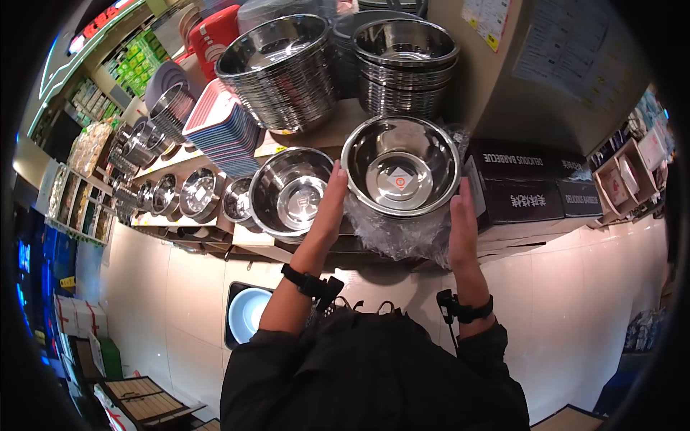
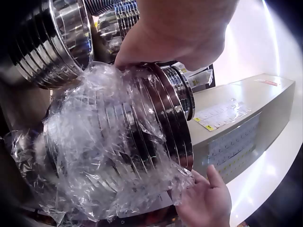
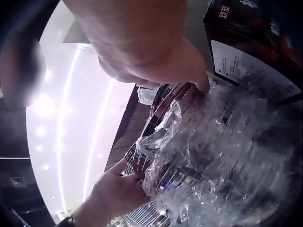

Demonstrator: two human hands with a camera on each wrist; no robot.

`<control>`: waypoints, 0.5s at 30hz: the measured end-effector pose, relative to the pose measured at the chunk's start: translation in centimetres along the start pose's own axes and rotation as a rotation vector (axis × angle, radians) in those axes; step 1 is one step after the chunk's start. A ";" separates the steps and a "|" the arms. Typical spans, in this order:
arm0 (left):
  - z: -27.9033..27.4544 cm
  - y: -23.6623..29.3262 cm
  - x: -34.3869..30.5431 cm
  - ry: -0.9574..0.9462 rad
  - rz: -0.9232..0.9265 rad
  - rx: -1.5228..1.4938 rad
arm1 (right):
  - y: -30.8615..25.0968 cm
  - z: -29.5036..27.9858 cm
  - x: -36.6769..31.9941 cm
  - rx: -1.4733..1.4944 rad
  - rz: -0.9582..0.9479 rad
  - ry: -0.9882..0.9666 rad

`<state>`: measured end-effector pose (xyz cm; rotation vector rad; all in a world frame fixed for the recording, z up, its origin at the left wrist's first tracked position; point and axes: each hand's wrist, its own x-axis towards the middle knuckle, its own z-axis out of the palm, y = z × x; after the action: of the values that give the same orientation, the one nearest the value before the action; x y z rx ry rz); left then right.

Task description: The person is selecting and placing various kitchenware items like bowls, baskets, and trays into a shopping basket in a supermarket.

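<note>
A stack of shiny steel basins [image 1: 399, 161] stands before me with a round paper label in its top basin. Crumpled clear plastic wrap [image 2: 94, 142] surrounds the sides below the upper rims. My left hand [image 1: 330, 205] is at the left side of the rim, fingers extended. On the opposite side, my right hand [image 1: 463, 226] lies along the rim, fingers straight and pointing away from me. In the right wrist view, the left hand [image 3: 116, 189] reaches the far side of the wrapped stack. Parts of the fingers are hidden behind the wrap and basins.
Another steel basin [image 1: 291, 197] sits close left of the stack. Tall basin stacks [image 1: 287, 79] stand behind, beside pink and blue trays [image 1: 226, 129]. Black barbecue boxes [image 1: 521, 183] border the right side. A light blue basin [image 1: 248, 316] is on the floor.
</note>
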<state>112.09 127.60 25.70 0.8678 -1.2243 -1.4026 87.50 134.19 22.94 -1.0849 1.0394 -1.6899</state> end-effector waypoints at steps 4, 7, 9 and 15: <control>-1.2 0.7 -1.0 0.090 -0.044 0.119 | -1.8 1.4 -0.5 0.018 0.028 0.087; -4.8 1.8 -3.4 0.199 0.079 0.152 | -0.8 1.1 -2.6 -0.231 -0.111 0.164; -8.9 1.7 -5.1 0.338 0.139 0.144 | -0.3 1.5 -5.3 -0.305 -0.175 0.128; -21.1 -3.9 -8.2 0.596 -0.071 -0.016 | 6.5 8.2 -10.5 -0.187 0.214 -0.379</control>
<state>132.83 130.66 16.42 1.2169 -0.7295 -1.0877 99.33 140.51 16.68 -1.3024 1.0361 -1.1776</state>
